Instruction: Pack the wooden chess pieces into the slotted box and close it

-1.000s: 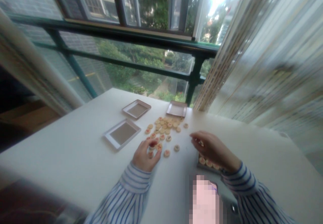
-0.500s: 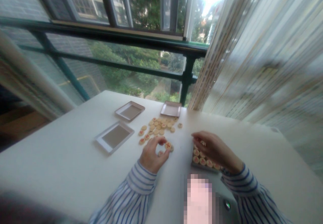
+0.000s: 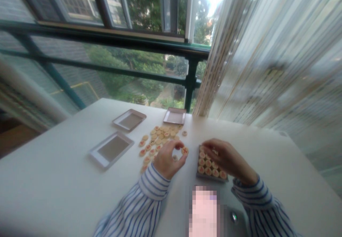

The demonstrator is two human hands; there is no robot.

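Head view: the left hand [image 3: 166, 162] extends forward from a striped sleeve [image 3: 153, 185], its thumb and fingers curved in a ring, pinching a round game piece [image 3: 185, 150] at their tips, between the loose pieces [image 3: 159, 141] and a piece-filled box [image 3: 211, 177] on the counter [image 3: 66, 165]. The right hand [image 3: 226, 160] arches over that box, knuckles up, fingers angled leftward; whether they grip anything is hidden.

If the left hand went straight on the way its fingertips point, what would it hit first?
Probably the left edge of the tray of discs, led by the disc in the left hand. Depth is unclear, so the right hand's fingertips might come first.
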